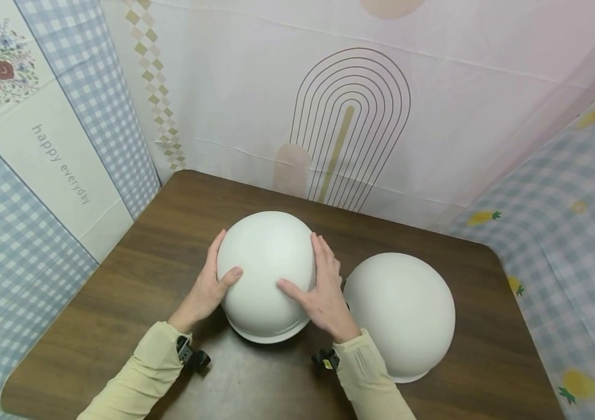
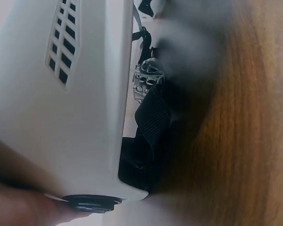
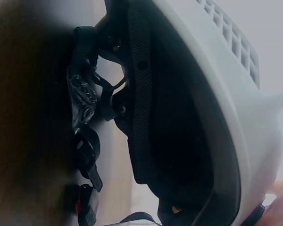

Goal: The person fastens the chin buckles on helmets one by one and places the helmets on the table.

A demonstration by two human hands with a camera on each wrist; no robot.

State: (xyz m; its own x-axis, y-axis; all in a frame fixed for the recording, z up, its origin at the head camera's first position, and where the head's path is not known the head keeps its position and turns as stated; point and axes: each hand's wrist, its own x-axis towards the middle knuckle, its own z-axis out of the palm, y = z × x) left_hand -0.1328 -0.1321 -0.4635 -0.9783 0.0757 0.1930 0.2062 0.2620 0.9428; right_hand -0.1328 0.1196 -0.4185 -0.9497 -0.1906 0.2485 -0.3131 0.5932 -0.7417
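Note:
A white hard hat (image 1: pixel 266 251) is held between both hands over the middle of the table. My left hand (image 1: pixel 208 291) grips its left side, thumb on the near top of the dome. Opposite it, my right hand (image 1: pixel 325 291) grips the right side with the fingers along the shell. In the left wrist view, a black strap (image 2: pixel 153 115) and a clear plastic piece (image 2: pixel 148 77) hang below the rim, near the wood. The right wrist view looks under the shell at a black inner headband (image 3: pixel 141 94) and a crinkled clear plastic wrap (image 3: pixel 82 101) among the straps.
Another white hard hat (image 1: pixel 402 309) sits dome up on the table, just right of my right forearm. The brown wooden table (image 1: pixel 135 274) ends at a patterned cloth backdrop (image 1: pixel 234 105) behind, with checked cloth (image 1: pixel 549 303) on the right.

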